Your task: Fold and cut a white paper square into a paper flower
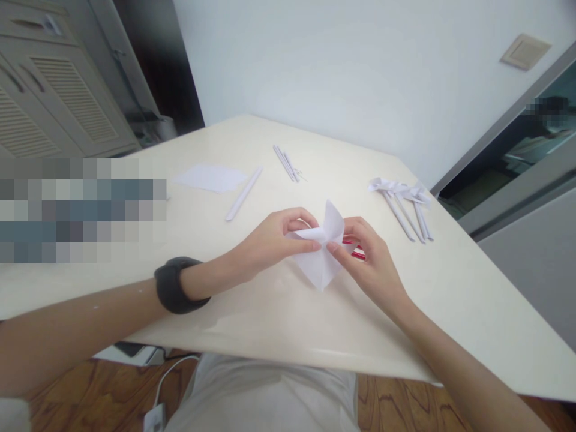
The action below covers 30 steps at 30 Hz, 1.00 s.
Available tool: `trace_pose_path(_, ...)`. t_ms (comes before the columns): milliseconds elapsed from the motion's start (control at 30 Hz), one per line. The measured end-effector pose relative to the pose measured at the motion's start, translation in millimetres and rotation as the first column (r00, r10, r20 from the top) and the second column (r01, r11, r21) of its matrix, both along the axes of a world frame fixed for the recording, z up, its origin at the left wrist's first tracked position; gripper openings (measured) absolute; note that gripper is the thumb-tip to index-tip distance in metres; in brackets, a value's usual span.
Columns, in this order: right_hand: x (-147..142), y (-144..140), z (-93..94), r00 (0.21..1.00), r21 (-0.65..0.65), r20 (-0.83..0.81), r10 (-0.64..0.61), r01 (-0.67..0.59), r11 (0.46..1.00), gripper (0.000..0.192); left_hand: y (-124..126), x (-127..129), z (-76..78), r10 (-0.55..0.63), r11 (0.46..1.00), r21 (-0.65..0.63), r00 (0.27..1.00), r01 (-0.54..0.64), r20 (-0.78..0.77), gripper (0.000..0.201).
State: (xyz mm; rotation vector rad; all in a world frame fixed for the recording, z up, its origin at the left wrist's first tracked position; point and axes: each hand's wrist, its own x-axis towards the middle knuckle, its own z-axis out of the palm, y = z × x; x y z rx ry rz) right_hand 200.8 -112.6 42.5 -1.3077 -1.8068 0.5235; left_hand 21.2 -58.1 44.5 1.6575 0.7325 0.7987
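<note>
Between my two hands is a white paper pinwheel [321, 267], its corners folded in toward the centre and one blade standing up. My left hand [279, 237], with a black band on the wrist, pinches it from the left, thumb near the centre. From the right, my right hand [366, 249] pinches it, its thumb also pressed close to the centre. A red object [359, 254] shows partly behind the paper by my right fingers; its kind is hidden. Both hands hold the paper just above the table.
On the cream table [279, 336] lie white paper sheets [209, 178], a rolled paper tube [243, 195] and several thin paper sticks [284, 163]. Several finished pinwheels on sticks [400, 195] lie at the right. A white wall [315, 72] stands behind.
</note>
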Motion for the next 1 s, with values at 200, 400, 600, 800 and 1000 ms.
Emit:
trace_pose_path(200, -0.3, 1.1, 0.0, 1.0, -0.028, 0.009, 0.018, -0.018, 0.999, 0.009, -2.2, -0.6, 0.6, -0.013, 0.999, 0.034, 0.999, 0.015, -0.051, 0.019)
trace_pose_path(400, 0.1, 0.5, 1.3, 1.0, -0.033, 0.014, 0.025, -0.025, 0.999, 0.009, -1.6, -0.6, -2.4, -0.024, 0.998, 0.053, 0.999, 0.026, -0.048, 0.016)
trace_pose_path(600, -0.5, -0.1, 2.7, 0.998, -0.031, 0.022, 0.055, -0.055, 0.998, 0.007, -0.7, 0.6, -2.6, -0.069, 0.993, 0.093, 0.996, 0.074, -0.063, 0.016)
trace_pose_path(800, -0.6, 0.7, 1.4, 0.997, 0.006, 0.062, 0.053, -0.054, 0.999, 0.009, -1.1, -0.1, -4.6, -0.16, 0.983, 0.085, 0.985, 0.165, -0.056, 0.021)
trace_pose_path(1000, -1.1, 1.3, 0.6, 0.992, 0.057, 0.11, 0.057, -0.063, 0.996, 0.009, -0.5, 0.1, -5.3, -0.144, 0.985, 0.085, 0.987, 0.149, -0.064, 0.021)
